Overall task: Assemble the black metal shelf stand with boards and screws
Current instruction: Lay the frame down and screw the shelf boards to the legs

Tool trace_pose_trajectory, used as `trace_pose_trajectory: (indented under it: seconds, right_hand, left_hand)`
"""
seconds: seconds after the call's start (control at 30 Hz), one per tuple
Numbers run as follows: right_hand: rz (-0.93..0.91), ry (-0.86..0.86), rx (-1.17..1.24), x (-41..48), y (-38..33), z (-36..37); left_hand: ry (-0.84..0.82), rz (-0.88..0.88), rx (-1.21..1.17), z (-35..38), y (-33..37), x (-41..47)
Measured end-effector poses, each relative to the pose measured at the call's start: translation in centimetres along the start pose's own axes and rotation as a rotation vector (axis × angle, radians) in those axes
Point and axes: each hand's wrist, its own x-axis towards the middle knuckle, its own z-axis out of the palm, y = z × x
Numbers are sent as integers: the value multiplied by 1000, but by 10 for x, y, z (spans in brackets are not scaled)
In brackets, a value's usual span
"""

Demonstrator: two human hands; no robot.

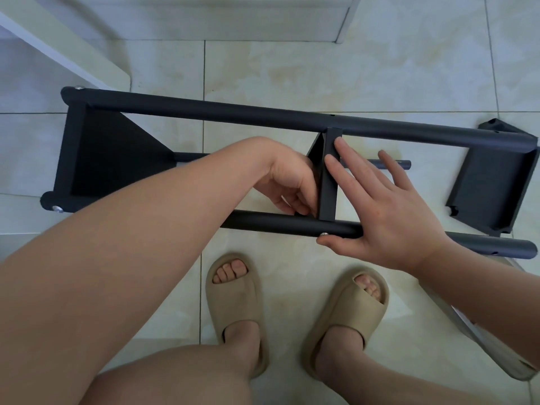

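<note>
**Right hand** [388,211]: fingers straight and spread, laid flat against the narrow black metal middle board [328,182]. The thumb is hooked under the near black round metal tube [277,225], just beside a small silver screw head [323,234].

**Left hand** [289,182]: fingers curled inward at the corner where that board meets the near tube. Whether they pinch a fastener or only touch the metal cannot be told, because the hand hides it.

**Task object:** the black metal shelf stand lies on its side on pale glazed floor tiles [350,77], directly ahead of two feet in beige slippers [233,302]. The far black tube [233,112] runs parallel to the near one.
- The triangular black left board [117,153] already carries screws at both corners.
- The black right board [496,185] seems not yet joined at its notched near corner.

**Step, as judged:** securing the middle board to the near tube. The next move calls for keeping the board square to the tube while the screw is turned home — one hand bracing, the other driving.

**Edges and room:**
- The thin board edges sit against the fingers.
- A white furniture panel [58,54] crowds the stand's left end.
- An unidentified grey object [491,346] lies near the right forearm.
- Open tile lies beyond the far tube.
</note>
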Motion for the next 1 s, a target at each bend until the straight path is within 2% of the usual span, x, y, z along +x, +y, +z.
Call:
trace_pose_trajectory:
  seconds: [0.1,0.27,0.43,0.6,0.67,0.77,0.9,1.0]
  right_hand:
    - [7,-26,1,0,0,-1]
    - [29,-101,13,-1,-2,-5]
    - [83,-195,62,0,-4,-12]
    - [157,-308,90,-3,-7,-23]
    - [190,-341,122,-5,-10,-30]
    - [221,-416,155,-13,-12,-39]
    - [230,-531,15,-25,-12,-51]
    - [269,-480,-75,-29,-9,-63]
  left_hand:
    - [114,-33,36,-2,3,-8]
    - [484,-55,242,11,4,-36]
    - [502,-112,347,36,-1,-76]
    - [557,-124,576,68,-9,-101]
    - [629,-111,639,83,-13,-97]
    - [789,-128,854,101,-17,-84]
    - [877,-133,925,106,-16,-81]
    - [946,-106,903,107,-11,-87]
